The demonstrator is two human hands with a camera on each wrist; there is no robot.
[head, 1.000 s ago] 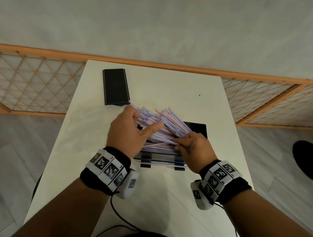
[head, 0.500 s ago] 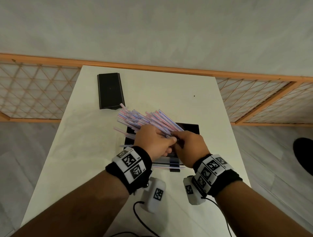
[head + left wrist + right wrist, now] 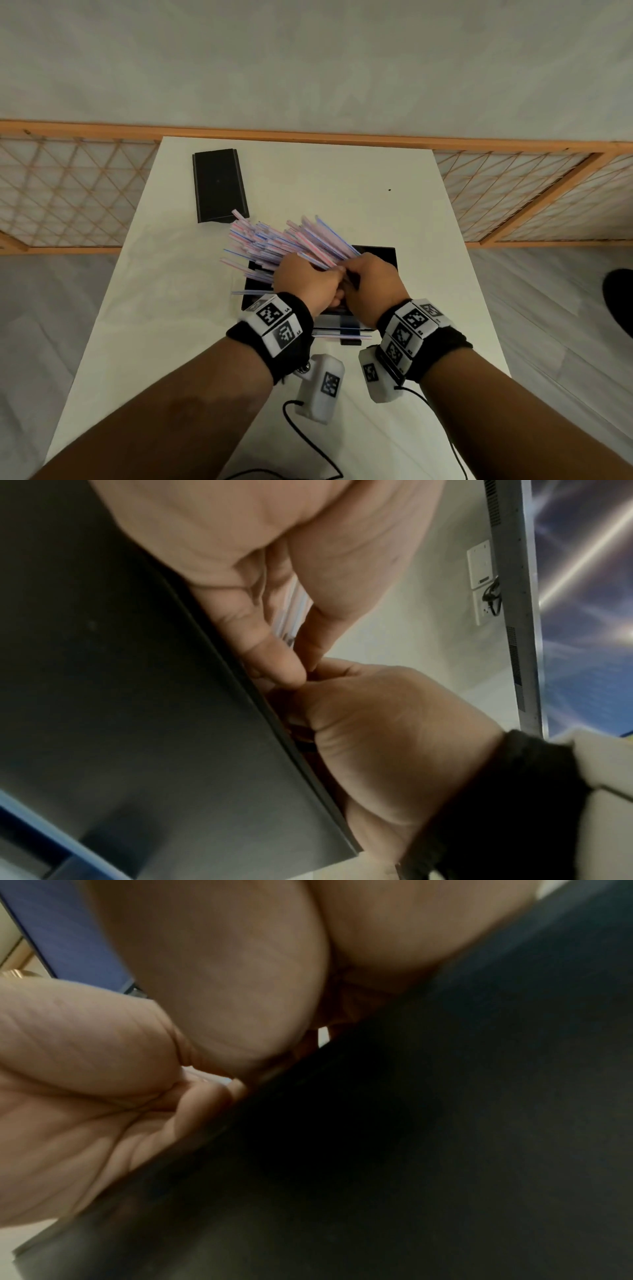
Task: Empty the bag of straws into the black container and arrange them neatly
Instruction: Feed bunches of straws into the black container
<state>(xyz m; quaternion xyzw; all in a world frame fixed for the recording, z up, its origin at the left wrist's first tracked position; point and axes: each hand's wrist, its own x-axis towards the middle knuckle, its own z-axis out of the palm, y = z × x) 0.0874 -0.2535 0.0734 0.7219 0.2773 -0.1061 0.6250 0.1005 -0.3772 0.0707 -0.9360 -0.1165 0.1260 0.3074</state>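
On the white table (image 3: 191, 308), an open black container (image 3: 380, 255) sits near the front centre, and both hands meet directly over it. The left hand (image 3: 305, 284) and the right hand (image 3: 373, 287) are pressed knuckle to knuckle, each with its fingers curled around the near ends of a thick bundle of straws (image 3: 284, 240). The straws are thin, striped in pink, blue and white, and they fan out from the grip toward the far left, tilted up over the container's far-left corner, with a few loose ones sticking out sideways beyond its left wall. Several more straws lie flat along the container's near edge, just under the wrists. The left wrist view shows the left hand's fingers (image 3: 270, 656) folded against the thumb, with straw ends just visible in the gap, right beside the dark container wall (image 3: 137, 696) and touching the right hand (image 3: 394, 737). The right wrist view is blurred, showing folded fingers (image 3: 205, 1096) pressed against the black wall (image 3: 445, 1123). A flat black lid (image 3: 219, 185) lies apart at the far left of the table, its near edge close to the straw tips. Both wrists wear black bands with printed marker tags.
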